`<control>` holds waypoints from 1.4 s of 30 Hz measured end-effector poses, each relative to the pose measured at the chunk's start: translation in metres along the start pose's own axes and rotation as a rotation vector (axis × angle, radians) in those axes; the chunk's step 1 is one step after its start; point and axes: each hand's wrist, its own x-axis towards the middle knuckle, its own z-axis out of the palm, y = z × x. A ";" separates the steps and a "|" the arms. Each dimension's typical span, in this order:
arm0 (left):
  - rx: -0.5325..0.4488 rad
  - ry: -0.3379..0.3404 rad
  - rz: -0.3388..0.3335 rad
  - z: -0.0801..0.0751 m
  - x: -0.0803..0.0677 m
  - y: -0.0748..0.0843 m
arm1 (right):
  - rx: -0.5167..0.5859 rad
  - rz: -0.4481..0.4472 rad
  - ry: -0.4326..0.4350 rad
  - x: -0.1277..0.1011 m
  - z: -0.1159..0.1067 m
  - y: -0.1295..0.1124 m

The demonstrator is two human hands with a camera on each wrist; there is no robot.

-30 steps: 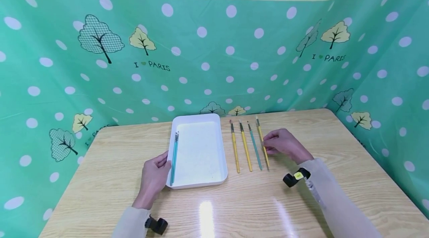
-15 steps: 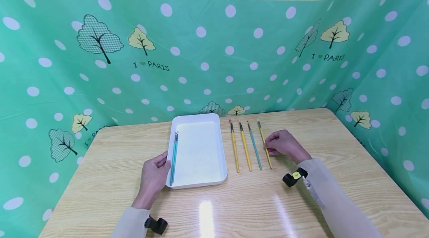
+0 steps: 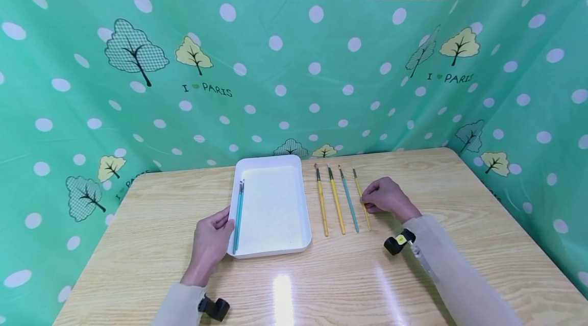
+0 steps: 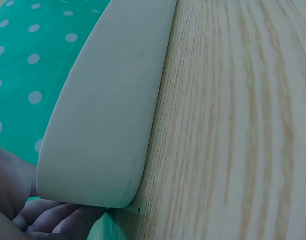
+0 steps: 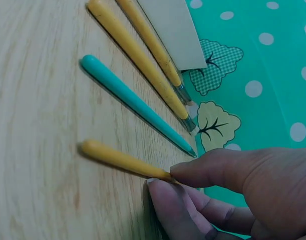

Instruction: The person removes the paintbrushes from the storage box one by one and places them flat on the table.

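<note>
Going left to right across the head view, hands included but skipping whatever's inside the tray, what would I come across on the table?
Left hand, white tray, first yellow brush, second yellow brush, teal brush, third yellow brush, right hand.

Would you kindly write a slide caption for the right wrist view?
The right hand pinches a yellow brush beside a teal brush and two more yellow ones.

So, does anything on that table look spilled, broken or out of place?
Nothing really stands out; I see no spill or breakage. The only mild oddity is one teal brush in a row of yellow brushes, while two other teal brushes lie together in the white tray.
</note>
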 end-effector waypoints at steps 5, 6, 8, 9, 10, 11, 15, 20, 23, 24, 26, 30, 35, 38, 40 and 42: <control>-0.004 -0.003 -0.001 0.000 0.001 0.000 | -0.004 -0.007 0.003 0.001 0.000 0.001; -0.005 -0.002 0.000 0.000 0.001 0.000 | -0.001 -0.007 0.004 0.001 0.000 0.001; -0.005 -0.001 0.004 0.000 0.001 0.000 | 0.000 -0.011 0.002 0.001 0.000 0.001; -0.005 0.000 0.004 0.000 0.000 0.000 | -0.002 -0.014 0.000 0.001 -0.001 0.001; -0.004 0.001 0.006 0.000 0.000 0.000 | 0.000 -0.012 0.003 0.001 0.000 0.000; -0.003 0.001 0.006 0.000 0.000 0.000 | 0.000 -0.013 0.003 0.000 -0.001 0.000; -0.002 0.001 0.006 0.000 0.000 0.001 | -0.010 -0.015 0.002 -0.002 -0.003 -0.002; -0.002 -0.001 0.001 0.000 0.000 0.002 | -0.051 -0.024 0.012 -0.006 -0.006 -0.008; -0.004 -0.004 -0.002 0.000 0.001 0.002 | -0.050 -0.037 0.009 -0.007 -0.008 -0.013; -0.005 -0.005 -0.002 0.000 0.001 0.002 | -0.044 -0.040 0.004 -0.008 -0.009 -0.014; -0.003 -0.005 -0.003 0.000 0.001 0.001 | -0.028 -0.044 -0.002 -0.009 -0.008 -0.018; 0.004 -0.004 -0.005 0.000 0.002 0.001 | -0.013 -0.062 -0.003 -0.008 -0.005 -0.026; 0.007 -0.005 -0.010 -0.001 0.001 0.001 | -0.006 -0.074 0.001 -0.007 0.004 -0.037; 0.009 -0.004 -0.008 -0.001 0.001 0.002 | -0.005 -0.084 -0.005 -0.007 0.009 -0.044; 0.010 -0.003 -0.007 0.000 0.001 0.002 | 0.009 -0.098 -0.012 -0.007 0.012 -0.049; 0.010 -0.003 -0.008 0.000 0.001 0.002 | 0.017 -0.112 -0.022 -0.007 0.016 -0.054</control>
